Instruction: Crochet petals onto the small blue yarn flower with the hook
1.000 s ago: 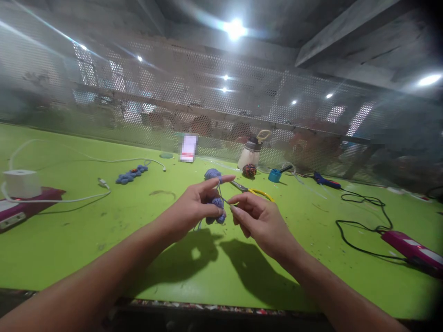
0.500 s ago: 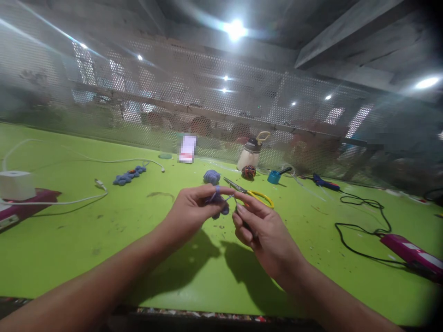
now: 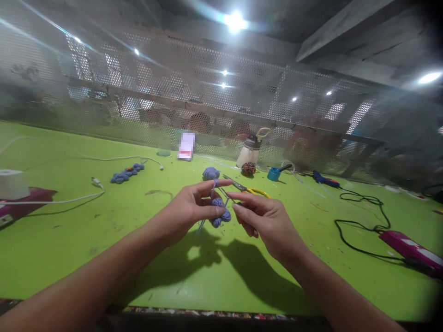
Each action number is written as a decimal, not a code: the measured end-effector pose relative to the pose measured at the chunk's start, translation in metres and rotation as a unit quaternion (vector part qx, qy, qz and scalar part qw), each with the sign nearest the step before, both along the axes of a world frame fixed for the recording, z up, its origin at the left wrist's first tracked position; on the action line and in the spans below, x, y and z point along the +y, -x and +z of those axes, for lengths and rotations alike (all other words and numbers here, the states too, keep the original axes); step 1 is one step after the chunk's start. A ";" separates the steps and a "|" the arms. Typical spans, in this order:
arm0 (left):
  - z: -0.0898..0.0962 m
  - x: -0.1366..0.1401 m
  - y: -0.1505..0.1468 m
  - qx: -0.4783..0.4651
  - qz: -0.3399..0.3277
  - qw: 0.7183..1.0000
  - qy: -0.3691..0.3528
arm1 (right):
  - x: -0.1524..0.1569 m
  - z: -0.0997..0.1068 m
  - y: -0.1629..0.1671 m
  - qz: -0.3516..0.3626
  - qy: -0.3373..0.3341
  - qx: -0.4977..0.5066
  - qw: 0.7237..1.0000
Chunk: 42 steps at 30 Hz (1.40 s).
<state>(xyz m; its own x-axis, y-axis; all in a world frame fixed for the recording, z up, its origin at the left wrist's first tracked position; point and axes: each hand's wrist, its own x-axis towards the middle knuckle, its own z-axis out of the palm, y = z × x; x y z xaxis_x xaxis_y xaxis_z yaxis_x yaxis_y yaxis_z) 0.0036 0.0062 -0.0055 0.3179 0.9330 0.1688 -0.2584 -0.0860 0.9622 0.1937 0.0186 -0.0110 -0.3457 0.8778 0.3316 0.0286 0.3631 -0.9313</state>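
Between thumb and fingers, my left hand (image 3: 190, 203) pinches a small purple crocheted piece (image 3: 220, 216) with rounded lobes. Purple yarn is looped around its outstretched index finger, and loose strand ends hang below the piece. My right hand (image 3: 263, 216) grips a thin crochet hook (image 3: 224, 192), whose shaft points up and left toward the yarn by the left index finger. Most of the hook's handle is hidden in the fingers. Just beyond the hands lie a ball of purple yarn (image 3: 211, 174) and yellow-handled scissors (image 3: 258, 192), partly covered by the right hand.
A blue crocheted strip (image 3: 128, 174) lies at left near white cables and a charger (image 3: 14, 183). Behind are a phone (image 3: 187, 145), a bottle (image 3: 248, 154), a dark multicoloured yarn ball (image 3: 248, 169) and a blue container (image 3: 273, 174). A glue gun (image 3: 325, 180) and power strip (image 3: 411, 251) are right.
The purple piece has turned and shows more below my left thumb. My right hand has drawn slightly down, and the hook's shaft now shows between the hands.
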 end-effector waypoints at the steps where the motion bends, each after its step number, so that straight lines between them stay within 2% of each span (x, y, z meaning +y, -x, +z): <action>1: 0.001 0.000 0.001 0.007 0.006 1.000 -0.007 | 0.002 0.002 -0.002 0.006 0.003 -0.009 1.000; 7: 0.003 0.000 0.004 0.034 0.017 0.999 -0.038 | 0.005 0.019 -0.018 0.085 0.003 -0.056 0.995; 11: 0.003 -0.001 0.005 0.044 0.007 0.997 -0.064 | 0.005 0.029 -0.025 0.108 0.002 -0.076 0.991; 19: 0.004 -0.001 0.006 0.051 -0.048 0.997 -0.044 | 0.011 0.027 -0.031 0.129 -0.015 -0.099 0.987; 23: 0.007 -0.002 0.006 0.091 -0.039 0.995 -0.032 | 0.008 0.030 -0.032 0.119 -0.051 -0.138 0.982; 27: 0.011 -0.003 0.004 0.126 -0.034 0.991 -0.014 | 0.006 0.034 -0.036 0.125 -0.119 -0.206 0.963; 30: 0.012 -0.003 0.003 0.138 -0.043 0.989 -0.026 | 0.008 0.034 -0.038 0.113 -0.137 -0.243 0.954; 33: 0.007 -0.004 0.000 0.145 -0.034 0.985 -0.082 | 0.011 0.029 -0.033 0.071 -0.095 -0.221 0.968; 35: 0.001 -0.004 -0.002 0.189 0.013 0.967 -0.170 | 0.010 0.023 -0.024 0.054 -0.032 -0.161 0.985; 37: -0.004 -0.003 -0.005 0.255 0.082 0.919 -0.288 | 0.008 0.015 -0.011 0.039 0.052 -0.069 0.996; 39: -0.008 -0.004 -0.007 0.282 0.124 0.876 -0.372 | 0.004 0.007 0.000 0.021 0.129 0.040 0.991; 40: -0.008 -0.004 -0.008 0.273 0.134 0.869 -0.389 | 0.001 0.004 0.005 0.022 0.151 0.078 0.985; 42: -0.007 -0.005 -0.010 0.219 0.139 0.891 -0.371 | -0.003 -0.001 0.010 0.013 0.174 0.137 0.975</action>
<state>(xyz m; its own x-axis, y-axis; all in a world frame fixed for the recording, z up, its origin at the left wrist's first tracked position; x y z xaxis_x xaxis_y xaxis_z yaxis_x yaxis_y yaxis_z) 0.0136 0.0013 -0.0130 0.2785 0.6693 0.6888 0.2599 -0.7429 0.6168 0.1834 0.0152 -0.0124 -0.3088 0.9461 0.0979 -0.2444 0.0206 -0.9695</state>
